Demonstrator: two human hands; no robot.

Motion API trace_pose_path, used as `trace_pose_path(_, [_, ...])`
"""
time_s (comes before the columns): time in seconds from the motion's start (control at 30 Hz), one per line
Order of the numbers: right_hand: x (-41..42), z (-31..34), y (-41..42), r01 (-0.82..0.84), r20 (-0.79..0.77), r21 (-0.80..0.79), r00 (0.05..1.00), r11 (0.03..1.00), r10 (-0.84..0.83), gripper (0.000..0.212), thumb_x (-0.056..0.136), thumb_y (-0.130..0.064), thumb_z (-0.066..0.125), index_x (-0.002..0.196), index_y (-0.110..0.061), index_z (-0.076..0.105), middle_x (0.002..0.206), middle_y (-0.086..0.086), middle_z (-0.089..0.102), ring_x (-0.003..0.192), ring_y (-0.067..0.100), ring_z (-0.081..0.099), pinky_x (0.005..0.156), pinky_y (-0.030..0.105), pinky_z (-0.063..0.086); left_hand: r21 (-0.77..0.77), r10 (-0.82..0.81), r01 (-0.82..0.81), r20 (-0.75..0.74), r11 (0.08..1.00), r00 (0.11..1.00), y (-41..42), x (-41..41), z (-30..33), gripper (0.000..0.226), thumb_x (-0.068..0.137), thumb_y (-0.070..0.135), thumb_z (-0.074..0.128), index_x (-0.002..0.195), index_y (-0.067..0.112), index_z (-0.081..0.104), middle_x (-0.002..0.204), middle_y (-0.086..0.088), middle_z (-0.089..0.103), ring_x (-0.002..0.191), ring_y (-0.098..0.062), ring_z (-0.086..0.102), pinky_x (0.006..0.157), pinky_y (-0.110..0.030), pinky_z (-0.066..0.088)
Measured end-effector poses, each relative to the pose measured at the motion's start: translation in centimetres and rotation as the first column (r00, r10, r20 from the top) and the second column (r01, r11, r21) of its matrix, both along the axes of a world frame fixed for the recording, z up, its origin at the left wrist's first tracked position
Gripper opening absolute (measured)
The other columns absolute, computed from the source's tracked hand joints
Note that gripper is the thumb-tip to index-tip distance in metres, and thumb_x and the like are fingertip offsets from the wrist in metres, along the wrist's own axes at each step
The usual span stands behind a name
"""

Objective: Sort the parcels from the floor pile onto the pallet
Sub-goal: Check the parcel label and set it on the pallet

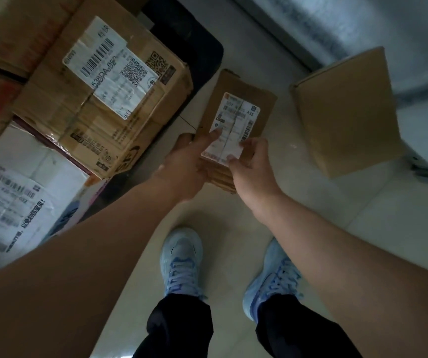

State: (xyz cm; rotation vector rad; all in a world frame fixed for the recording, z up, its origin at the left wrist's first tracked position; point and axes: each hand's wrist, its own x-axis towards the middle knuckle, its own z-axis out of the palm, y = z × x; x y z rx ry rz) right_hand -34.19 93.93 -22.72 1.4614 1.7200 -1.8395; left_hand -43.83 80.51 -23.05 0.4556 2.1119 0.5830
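Note:
I hold a small flat brown cardboard parcel (243, 99) with a white shipping label in the air over the floor, in front of me. My left hand (187, 166) grips its near left edge, with the forefinger stretched onto the label. My right hand (251, 169) holds the near right corner, thumb on the label. To the left, a large brown carton (99, 99) with labels and a white box (19, 189) lie stacked on a dark pallet (202, 50). A plain brown box (347, 112) stands on the floor at the right.
Pale tiled floor (233, 228) lies under my two light blue shoes (182, 262). A grey metal wall or shutter (362, 27) runs along the upper right. More brown cartons (14, 29) fill the upper left corner.

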Motion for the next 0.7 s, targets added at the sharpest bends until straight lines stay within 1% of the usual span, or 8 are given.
trace_pose_path(0.07, [0.4, 0.7, -0.1, 0.018, 0.006, 0.009, 1.0, 1.0, -0.018, 0.038, 0.103, -0.008, 0.061, 0.12, -0.036, 0.043, 0.138, 0.006, 0.06, 0.114, 0.016, 0.069, 0.095, 0.039, 0.062, -0.038, -0.013, 0.012, -0.041, 0.999, 0.999, 0.4, 0.5, 0.8, 0.084, 0.094, 0.016, 0.066, 0.152, 0.061, 0.025, 0.138, 0.004, 0.039, 0.114, -0.014, 0.047, 0.091, -0.026, 0.045])
trace_pose_path(0.17, [1.6, 3.5, 0.0, -0.021, 0.011, 0.137, 1.0, 0.99, 0.019, 0.051, 0.098, -0.01, 0.068, 0.125, -0.043, 0.04, 0.139, 0.006, 0.053, 0.112, 0.015, 0.067, 0.094, 0.036, 0.062, -0.03, -0.063, 0.062, -0.051, 0.998, 0.997, 0.7, 1.4, 3.8, 0.086, 0.093, 0.022, 0.068, 0.152, 0.062, 0.019, 0.128, 0.001, 0.037, 0.11, -0.018, 0.046, 0.083, -0.031, 0.045])
trace_pose_path(0.37, [3.7, 13.7, -0.3, -0.087, -0.059, 0.289, 0.992, 0.953, 0.109, 0.066, 0.093, -0.015, 0.076, 0.135, -0.049, 0.039, 0.138, 0.004, 0.046, 0.111, 0.006, 0.062, 0.086, 0.016, 0.055, 0.009, -0.066, 0.066, -0.021, 0.998, 0.998, 0.3, 2.1, 14.6, 0.091, 0.088, 0.044, 0.075, 0.148, 0.068, 0.011, 0.122, 0.003, 0.032, 0.091, -0.009, 0.043, 0.062, -0.02, 0.034])
trace_pose_path(0.47, [4.3, 20.3, -1.0, -0.095, -0.093, 0.3, 0.987, 0.949, 0.128, 0.074, 0.094, -0.014, 0.076, 0.145, -0.049, 0.035, 0.141, 0.003, 0.044, 0.107, -0.01, 0.056, 0.068, -0.004, 0.044, 0.042, -0.053, 0.054, -0.039, 0.998, 0.998, -0.7, 2.1, 21.7, 0.097, 0.083, 0.044, 0.079, 0.15, 0.066, 0.012, 0.126, 0.004, 0.03, 0.1, -0.014, 0.043, 0.062, -0.019, 0.032])
trace_pose_path(0.5, [4.4, 22.8, -1.3, -0.106, -0.099, 0.293, 0.985, 0.95, 0.141, 0.077, 0.094, -0.015, 0.076, 0.148, -0.05, 0.033, 0.142, 0.002, 0.043, 0.109, -0.008, 0.054, 0.067, -0.006, 0.041, 0.048, -0.055, 0.058, -0.057, 0.997, 0.997, -1.0, 2.0, 24.4, 0.1, 0.082, 0.043, 0.08, 0.15, 0.065, 0.011, 0.128, 0.003, 0.031, 0.102, -0.016, 0.042, 0.062, -0.019, 0.033])
trace_pose_path(0.57, [4.6, 28.2, -1.9, -0.147, -0.112, 0.301, 0.976, 0.942, 0.188, 0.083, 0.094, -0.017, 0.078, 0.152, -0.05, 0.03, 0.145, 0.002, 0.042, 0.118, 0.001, 0.05, 0.073, -0.004, 0.043, 0.039, -0.076, 0.079, -0.091, 0.996, 0.993, -2.0, 2.1, 30.2, 0.103, 0.082, 0.044, 0.081, 0.151, 0.065, 0.007, 0.13, 0.001, 0.032, 0.104, -0.019, 0.043, 0.066, -0.025, 0.042])
trace_pose_path(0.63, [4.9, 33.8, -2.3, -0.18, -0.143, 0.337, 0.96, 0.924, 0.239, 0.086, 0.093, -0.018, 0.079, 0.155, -0.05, 0.029, 0.146, 0.001, 0.042, 0.12, 0.004, 0.048, 0.084, 0.002, 0.044, 0.024, -0.086, 0.089, -0.114, 0.996, 0.99, -2.9, 2.4, 36.2, 0.106, 0.082, 0.043, 0.081, 0.15, 0.065, 0.003, 0.133, -0.002, 0.033, 0.108, -0.024, 0.046, 0.078, -0.037, 0.052])
trace_pose_path(0.7, [5.2, 39.4, -2.8, -0.246, -0.146, 0.389, 0.935, 0.888, 0.323, 0.09, 0.092, -0.02, 0.08, 0.156, -0.052, 0.026, 0.144, 0.0, 0.04, 0.119, 0.003, 0.046, 0.091, 0.008, 0.042, 0.021, -0.069, 0.072, -0.138, 0.997, 0.988, -4.0, 3.0, 42.5, 0.109, 0.082, 0.038, 0.082, 0.152, 0.063, 0.002, 0.132, -0.004, 0.034, 0.111, -0.026, 0.048, 0.083, -0.04, 0.052])
